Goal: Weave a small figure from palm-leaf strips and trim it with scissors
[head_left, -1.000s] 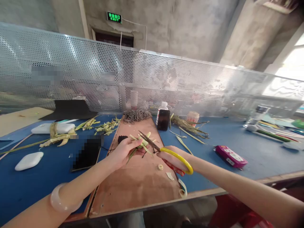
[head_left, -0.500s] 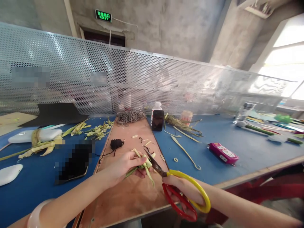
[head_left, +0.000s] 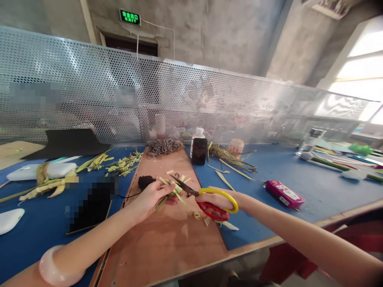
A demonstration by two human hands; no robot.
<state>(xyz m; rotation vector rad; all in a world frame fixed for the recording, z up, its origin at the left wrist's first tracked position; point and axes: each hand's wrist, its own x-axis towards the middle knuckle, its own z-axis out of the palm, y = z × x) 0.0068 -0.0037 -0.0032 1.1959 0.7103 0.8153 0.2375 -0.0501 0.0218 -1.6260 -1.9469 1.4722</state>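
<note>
My left hand pinches a small bundle of pale green plant strips above the brown board. My right hand is closed round the handles of scissors, one yellow and one red. The dark blades point up and left, just beside the bundle's upper edge; whether they touch it I cannot tell. Behind my left hand lies a ball of black yarn. Cut pale scraps are scattered on the board near my right hand.
A bottle and a dark phone stand behind. A grey cord heap and dried stalks lie at the back. The purple packet is at right; a black tablet-like object and white device are at left.
My right hand and the scissors have moved left and up, closer in to the bundle. My left hand has shifted slightly left and up, still pinching it. Scraps once behind the right hand now show.
</note>
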